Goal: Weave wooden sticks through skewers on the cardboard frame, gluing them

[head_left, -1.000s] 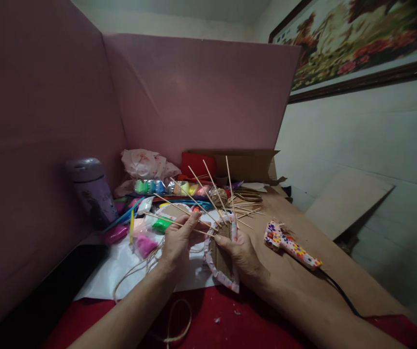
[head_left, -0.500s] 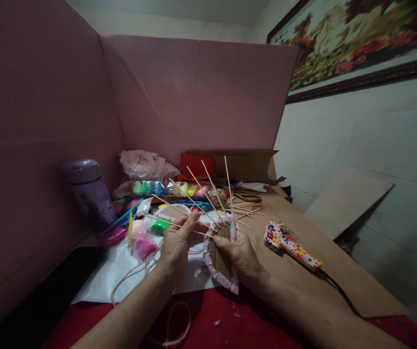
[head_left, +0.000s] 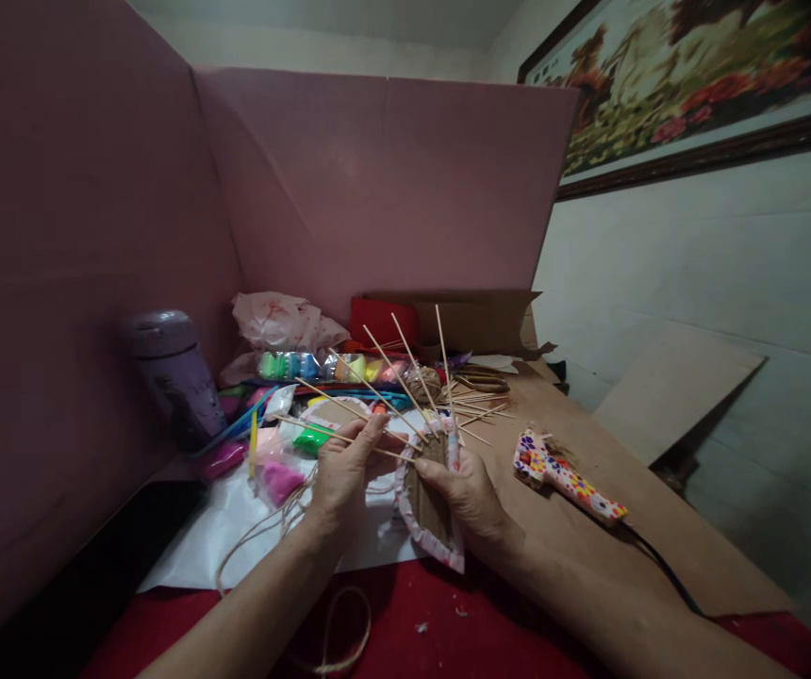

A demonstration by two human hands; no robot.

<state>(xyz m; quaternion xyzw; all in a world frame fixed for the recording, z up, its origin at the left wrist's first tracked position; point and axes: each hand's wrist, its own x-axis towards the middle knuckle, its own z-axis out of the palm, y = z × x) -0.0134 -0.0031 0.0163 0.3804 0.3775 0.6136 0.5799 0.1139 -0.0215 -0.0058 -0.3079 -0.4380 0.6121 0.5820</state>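
Observation:
My right hand (head_left: 472, 495) grips a curved cardboard piece (head_left: 428, 495) edged with pink-and-white patterned fabric. Several thin wooden sticks (head_left: 405, 349) fan out from the top of this piece, up and to the left. Thumb and fingers of my left hand (head_left: 349, 467) pinch the lowest wooden stick, whose end meets the cardboard near my right thumb. Behind my left hand lies a second fabric-edged cardboard piece (head_left: 335, 412). Loose twine (head_left: 256, 538) trails beneath my left wrist and onto the red cloth.
A flower-patterned glue gun (head_left: 568, 481) with a black cord lies right on brown cardboard (head_left: 674, 556). A purple bottle (head_left: 177, 377) stands left. Coloured clay packs (head_left: 292, 366), a twine ball (head_left: 423, 383), loose sticks (head_left: 480, 407) and scissors (head_left: 480, 379) lie behind. Pink panels (head_left: 384, 189) enclose the back and left.

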